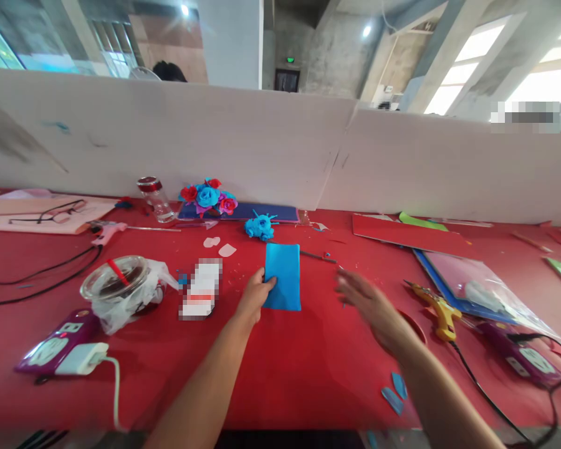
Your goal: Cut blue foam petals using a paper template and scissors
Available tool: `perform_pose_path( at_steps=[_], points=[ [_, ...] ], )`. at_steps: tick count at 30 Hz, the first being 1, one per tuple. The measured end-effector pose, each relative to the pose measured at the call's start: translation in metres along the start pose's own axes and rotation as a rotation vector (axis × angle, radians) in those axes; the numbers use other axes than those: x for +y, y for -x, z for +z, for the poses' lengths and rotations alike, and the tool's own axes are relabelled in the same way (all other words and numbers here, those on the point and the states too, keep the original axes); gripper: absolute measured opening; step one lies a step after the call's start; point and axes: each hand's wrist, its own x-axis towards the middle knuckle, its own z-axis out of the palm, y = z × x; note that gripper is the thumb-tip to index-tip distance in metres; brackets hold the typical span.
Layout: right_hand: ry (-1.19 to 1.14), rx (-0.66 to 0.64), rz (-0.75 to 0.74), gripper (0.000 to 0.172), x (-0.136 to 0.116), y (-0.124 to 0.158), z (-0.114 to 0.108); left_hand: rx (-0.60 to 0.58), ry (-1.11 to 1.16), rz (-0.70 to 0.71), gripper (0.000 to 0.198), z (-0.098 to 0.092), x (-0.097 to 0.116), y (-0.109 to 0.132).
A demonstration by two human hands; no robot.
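Observation:
My left hand (256, 293) grips the left edge of a blue rectangular sheet (283, 277), thumb on top, above the red table. The sheet looks like paper or thin foam; I cannot tell which. Off to its right, my right hand (362, 299) is slightly blurred, fingers stretched out, and I see nothing held in it. Beyond the sheet lies a blue artificial flower (260, 227) with a dark stem (315, 256). Two blue petal-shaped pieces (393, 401) rest near the front edge, beside my right forearm. A red curved object (414, 325) is partly hidden behind my right wrist.
A yellow glue gun (437, 310) and purple power strip (518, 352) lie right. Left are a lidded drink cup (116, 280), another power strip (58, 343) and a pink glue gun (110, 232). A glass bottle (156, 199) and flower bunch (209, 196) stand before the partition (191, 137).

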Motion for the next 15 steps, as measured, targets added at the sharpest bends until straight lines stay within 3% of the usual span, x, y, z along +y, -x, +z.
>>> perform_pose_path(
  at_steps=[2, 5, 10, 13, 15],
  points=[
    [-0.251, -0.205, 0.164, 0.045, -0.001, -0.014, 0.051, -0.050, 0.046, 0.025, 0.039, -0.001, -0.002, -0.003],
    [-0.461, -0.308, 0.155, 0.046, 0.009, -0.033, 0.089, -0.051, 0.044, 0.057, 0.040, -0.001, -0.006, -0.006],
    [-0.477, -0.119, 0.071, 0.039, 0.041, -0.052, 0.091, 0.014, -0.026, 0.108, 0.034, 0.003, -0.010, -0.006],
    [-0.419, 0.004, 0.114, 0.035, 0.052, -0.058, 0.082, 0.145, -0.275, 0.231, 0.031, -0.003, -0.001, -0.014],
    [-0.406, 0.021, 0.153, 0.033, 0.053, -0.061, 0.078, 0.205, -0.537, 0.272, 0.029, -0.017, 0.014, -0.028]
  ],
)
